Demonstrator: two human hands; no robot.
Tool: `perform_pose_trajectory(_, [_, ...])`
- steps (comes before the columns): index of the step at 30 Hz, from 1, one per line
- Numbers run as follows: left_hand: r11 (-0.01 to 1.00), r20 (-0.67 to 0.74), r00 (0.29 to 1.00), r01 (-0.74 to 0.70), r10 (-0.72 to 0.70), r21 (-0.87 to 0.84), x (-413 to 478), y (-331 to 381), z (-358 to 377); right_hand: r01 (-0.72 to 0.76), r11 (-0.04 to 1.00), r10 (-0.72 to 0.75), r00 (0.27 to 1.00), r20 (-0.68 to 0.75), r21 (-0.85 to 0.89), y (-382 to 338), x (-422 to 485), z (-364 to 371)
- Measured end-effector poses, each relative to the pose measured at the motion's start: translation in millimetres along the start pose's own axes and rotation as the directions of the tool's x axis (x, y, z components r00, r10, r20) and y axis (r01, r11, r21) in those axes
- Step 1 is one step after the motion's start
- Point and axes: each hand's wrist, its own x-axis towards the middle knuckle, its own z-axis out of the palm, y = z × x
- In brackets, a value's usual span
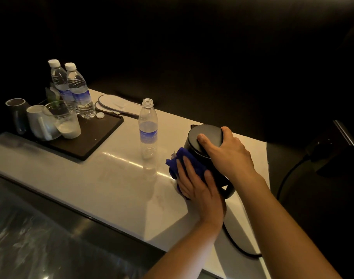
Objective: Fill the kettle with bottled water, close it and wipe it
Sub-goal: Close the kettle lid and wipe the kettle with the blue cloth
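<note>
Two bare hands are working on a black electric kettle [207,141] that is standing near the right end of a pale countertop [95,178]. Its long axis is running upright, leaning slightly toward the upper left in this wide-angle view, with the lid closed and facing up and its handle [226,188] pointing toward the person. The right hand [228,152] is resting spread over the lid, thumb and fingers curling down around the rim and bracing it. The left hand [198,188] is lying nearly flat, fingers extended, pressing a blue cloth [182,160] against the kettle's left side. A black power cord [238,248] is trailing off the counter's near edge.

Just left of the kettle, an uncapped, empty-looking plastic bottle [148,127] is standing upright, apart from it; its blue label is carrying print too blurred to read. Its white cap [100,115] is lying on a dark tray [91,137] farther left. On that tray two sealed water bottles [75,89] are standing side by side, their blue labels likewise unreadable, beside a clear drinking glass [65,121], a white cup [41,123] and a dark cup [18,113]. Behind the tray a pair of white slippers [113,104] is lying flat.
</note>
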Motion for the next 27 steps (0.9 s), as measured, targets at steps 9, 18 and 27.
perform_pose_trajectory(9, [0.903,0.08,0.931,0.364,-0.355,-0.228,59.9,-35.0,-13.8,0.008,0.999,-0.007,1.0,-0.027,0.04,3.9,0.6,1.1])
perform_pose_trajectory(18, [0.996,0.02,0.999,-0.044,0.045,-0.078,27.0,1.1,-3.9,0.1,0.993,-0.105,0.992,0.069,0.067,10.6,12.4,-12.7])
perform_pose_trajectory(27, [0.844,0.211,0.911,0.409,-0.354,-0.348,82.6,-8.7,-16.6,0.133,0.985,-0.143,0.985,0.093,0.105,15.3,15.5,-16.6])
